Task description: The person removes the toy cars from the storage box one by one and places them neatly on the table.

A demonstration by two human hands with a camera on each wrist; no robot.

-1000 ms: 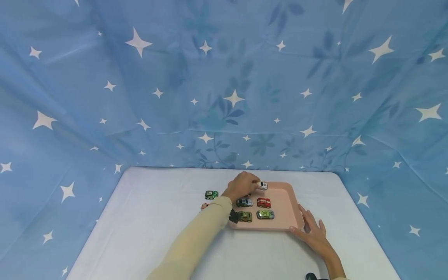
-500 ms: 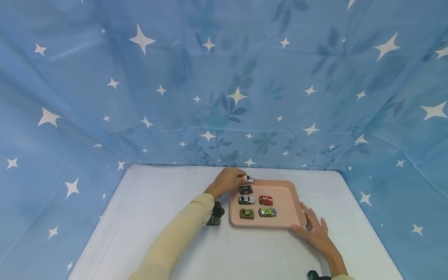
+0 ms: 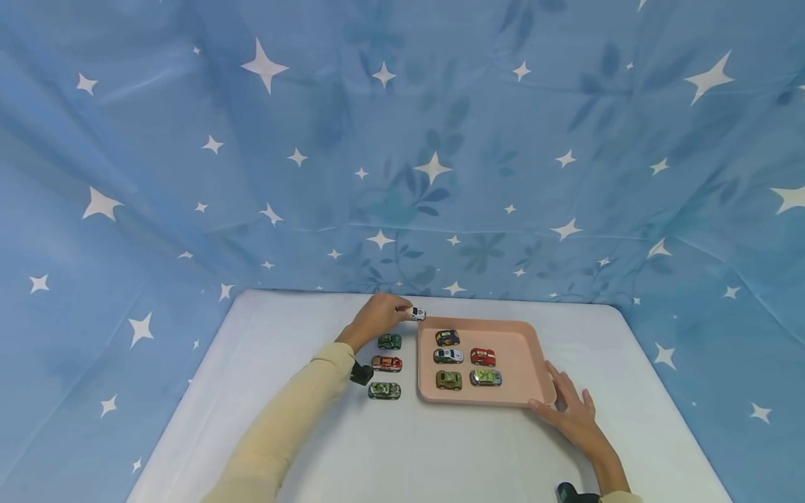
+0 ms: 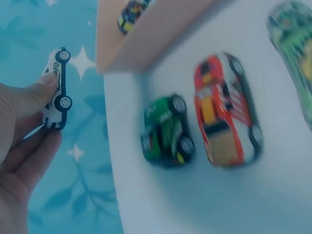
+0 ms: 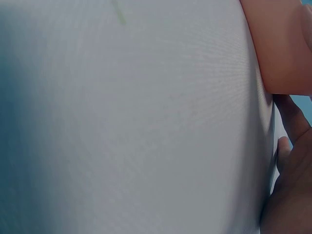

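My left hand (image 3: 376, 320) pinches a small white toy car (image 3: 417, 314) just outside the far left corner of the pink tray (image 3: 537, 363). In the left wrist view the white car (image 4: 57, 89) sits between thumb and fingers (image 4: 34, 95), lifted off the table. Below the hand, three cars stand in a column on the white table: green (image 3: 389, 341), red-orange (image 3: 386, 363) and camouflage green (image 3: 384, 390). Several cars remain inside the tray. My right hand (image 3: 569, 412) lies flat with straight fingers against the tray's near right corner (image 5: 282, 53).
The white table (image 3: 283, 391) is backed and flanked by a blue star-patterned cloth (image 3: 402, 154). A dark object (image 3: 361, 374) shows at my left wrist, another (image 3: 569, 493) at my right wrist.
My left hand has lifted the white car out of the tray's far end and carried it left past the tray's corner. The right hand has stayed at the tray's corner.
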